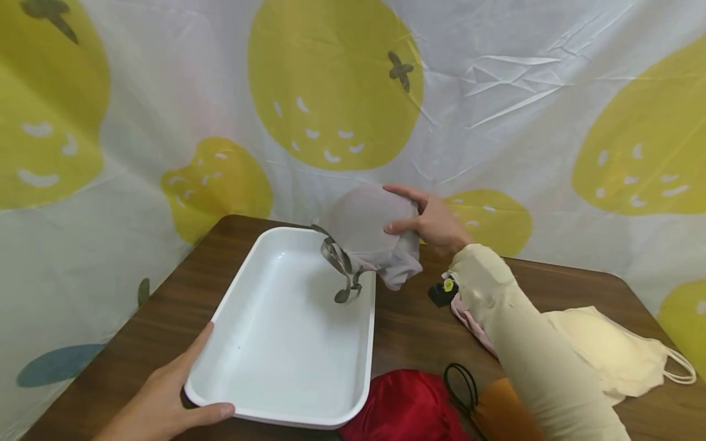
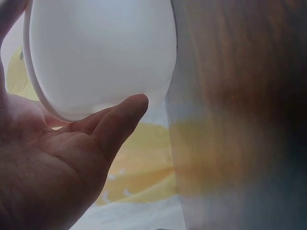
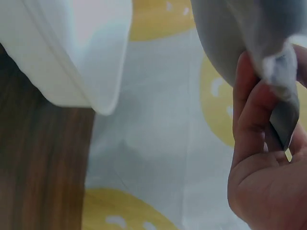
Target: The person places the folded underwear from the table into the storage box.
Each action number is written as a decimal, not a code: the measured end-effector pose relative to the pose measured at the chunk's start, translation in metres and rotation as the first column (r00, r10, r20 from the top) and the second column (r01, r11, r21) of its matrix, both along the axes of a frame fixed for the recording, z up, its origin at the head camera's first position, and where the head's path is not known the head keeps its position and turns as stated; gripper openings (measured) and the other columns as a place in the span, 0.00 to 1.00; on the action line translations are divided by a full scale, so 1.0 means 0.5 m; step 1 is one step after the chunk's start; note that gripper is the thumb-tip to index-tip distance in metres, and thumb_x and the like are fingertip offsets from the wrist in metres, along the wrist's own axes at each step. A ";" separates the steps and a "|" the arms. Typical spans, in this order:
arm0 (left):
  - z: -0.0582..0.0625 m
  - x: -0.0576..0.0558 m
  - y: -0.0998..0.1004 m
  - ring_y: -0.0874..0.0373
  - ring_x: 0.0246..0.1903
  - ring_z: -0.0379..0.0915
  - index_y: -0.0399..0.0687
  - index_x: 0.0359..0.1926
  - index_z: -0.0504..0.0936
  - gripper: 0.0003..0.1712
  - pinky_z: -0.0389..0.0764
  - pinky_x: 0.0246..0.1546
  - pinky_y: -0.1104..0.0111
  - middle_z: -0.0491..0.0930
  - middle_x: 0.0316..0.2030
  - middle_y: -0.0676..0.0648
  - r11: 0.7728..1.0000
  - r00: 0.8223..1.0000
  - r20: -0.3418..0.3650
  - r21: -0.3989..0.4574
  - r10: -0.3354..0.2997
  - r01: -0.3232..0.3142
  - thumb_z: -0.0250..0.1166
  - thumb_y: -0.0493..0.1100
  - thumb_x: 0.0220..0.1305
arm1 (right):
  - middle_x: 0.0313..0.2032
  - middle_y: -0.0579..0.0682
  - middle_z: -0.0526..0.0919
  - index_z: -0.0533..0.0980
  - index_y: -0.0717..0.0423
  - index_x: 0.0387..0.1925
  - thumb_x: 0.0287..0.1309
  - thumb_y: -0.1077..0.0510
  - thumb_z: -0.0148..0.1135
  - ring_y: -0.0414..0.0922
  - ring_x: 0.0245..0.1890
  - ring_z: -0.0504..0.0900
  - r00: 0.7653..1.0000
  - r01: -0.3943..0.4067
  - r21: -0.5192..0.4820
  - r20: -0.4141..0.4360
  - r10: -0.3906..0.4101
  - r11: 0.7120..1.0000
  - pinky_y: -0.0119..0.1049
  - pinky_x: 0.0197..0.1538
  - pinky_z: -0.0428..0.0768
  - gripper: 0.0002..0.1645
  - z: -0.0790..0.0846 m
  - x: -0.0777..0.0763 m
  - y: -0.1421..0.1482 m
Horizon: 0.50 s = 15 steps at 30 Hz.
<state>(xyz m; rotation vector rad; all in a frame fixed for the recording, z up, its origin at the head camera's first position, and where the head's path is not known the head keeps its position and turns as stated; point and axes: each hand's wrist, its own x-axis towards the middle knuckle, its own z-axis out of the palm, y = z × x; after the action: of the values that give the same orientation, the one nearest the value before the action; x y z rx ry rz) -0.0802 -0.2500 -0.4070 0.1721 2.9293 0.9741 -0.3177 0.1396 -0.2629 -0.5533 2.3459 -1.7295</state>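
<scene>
My right hand (image 1: pixel 438 223) grips a pale grey-lilac bra (image 1: pixel 366 217) by its side, thumb on the near face. It is raised above the far right part of a white tray (image 1: pixel 292 306), with its grey straps dangling over the tray's inside. In the right wrist view, curled fingers (image 3: pixel 252 115) pinch the bra's fabric. My left hand (image 1: pixel 165 386) holds the tray's near left corner, thumb along the front rim and fingers down the left side. The left wrist view shows those fingers against the tray's outer wall (image 2: pixel 100 62).
Right of the tray, a red satin piece (image 1: pixel 408 407) lies beside an orange-brown piece (image 1: pixel 507 407) and a black cord (image 1: pixel 469 386). Further right are a cream bra (image 1: pixel 612 349), a pink cloth (image 1: pixel 471 321) and a small black item (image 1: pixel 441 293). A fruit-print curtain (image 1: pixel 496 122) hangs behind the wooden table (image 1: pixel 209 269).
</scene>
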 end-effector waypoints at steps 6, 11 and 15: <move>0.008 -0.006 0.001 0.35 0.67 0.68 0.61 0.80 0.29 0.72 0.79 0.55 0.48 0.55 0.76 0.32 0.999 0.998 0.058 0.033 -0.003 0.001 0.75 0.62 0.54 | 0.70 0.52 0.71 0.70 0.40 0.70 0.49 0.67 0.74 0.50 0.61 0.76 1.000 0.009 0.075 -0.018 -0.008 0.997 0.35 0.57 0.79 0.47 -0.035 0.005 -0.041; 0.016 -0.008 0.002 0.35 0.67 0.67 0.62 0.80 0.27 0.72 0.78 0.57 0.43 0.51 0.78 0.32 0.998 0.990 0.142 0.059 0.007 -0.015 0.74 0.64 0.54 | 0.68 0.53 0.73 0.71 0.40 0.70 0.50 0.67 0.73 0.49 0.59 0.77 1.000 -0.008 0.087 -0.002 0.008 0.996 0.35 0.55 0.80 0.46 -0.065 0.004 -0.068; 0.017 -0.010 0.001 0.33 0.68 0.66 0.63 0.80 0.26 0.73 0.77 0.58 0.41 0.49 0.78 0.31 0.998 0.982 0.188 0.064 0.014 -0.027 0.73 0.65 0.54 | 0.65 0.55 0.75 0.72 0.41 0.69 0.49 0.68 0.74 0.49 0.56 0.77 1.000 -0.010 0.090 0.026 0.008 0.996 0.33 0.51 0.80 0.45 -0.088 0.000 -0.084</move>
<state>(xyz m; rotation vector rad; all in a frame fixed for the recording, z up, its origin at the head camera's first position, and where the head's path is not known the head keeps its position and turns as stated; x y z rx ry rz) -0.0851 -0.2494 -0.3984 0.0492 2.7352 1.0300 -0.3179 0.0975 -0.3070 -0.5230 2.3866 -1.6078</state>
